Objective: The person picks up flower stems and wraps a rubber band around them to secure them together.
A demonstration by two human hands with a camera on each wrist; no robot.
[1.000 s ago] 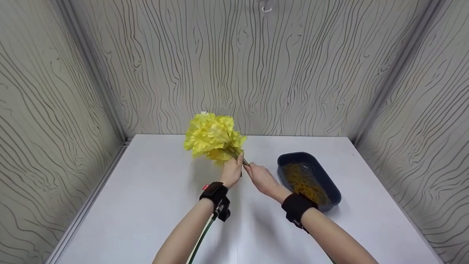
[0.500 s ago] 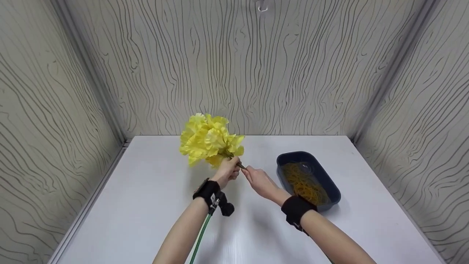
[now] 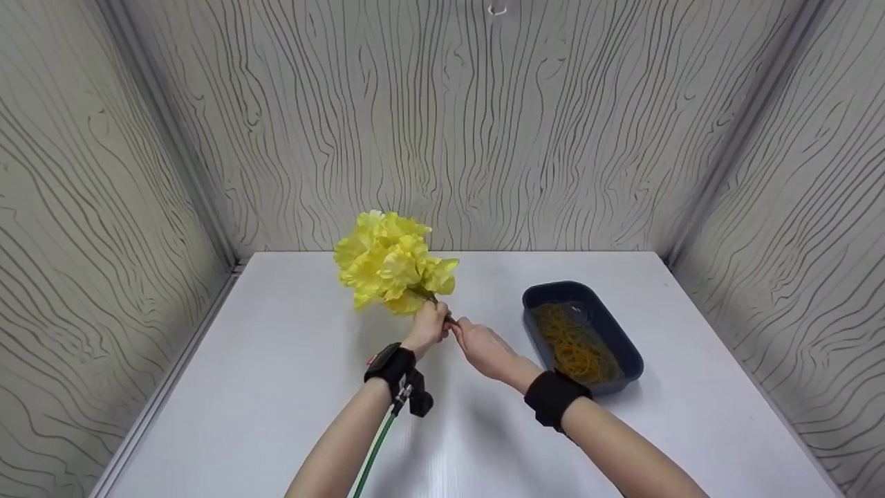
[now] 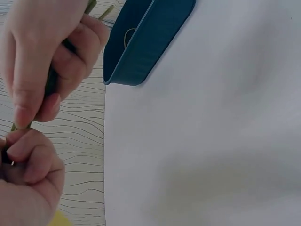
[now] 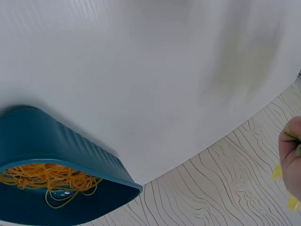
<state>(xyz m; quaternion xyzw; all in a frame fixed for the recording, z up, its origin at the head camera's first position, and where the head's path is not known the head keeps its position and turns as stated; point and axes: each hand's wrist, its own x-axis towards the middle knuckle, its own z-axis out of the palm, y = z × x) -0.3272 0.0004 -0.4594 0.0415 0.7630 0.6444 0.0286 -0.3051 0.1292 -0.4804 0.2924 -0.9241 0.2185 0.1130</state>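
Left hand (image 3: 432,324) and right hand (image 3: 485,351) both gripping stems (image 3: 452,321), mid-frame. Yellow flower bouquet (image 3: 387,259) probably light, soft up top; stems best hold.

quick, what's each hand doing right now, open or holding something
Left hand: closed, holding the stems just below the flowers.
Right hand: closed, holding the stems farther down.

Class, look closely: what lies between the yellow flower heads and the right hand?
The left hand, gripping the stems, lies between the yellow flower heads and the right hand; the head view shows this.
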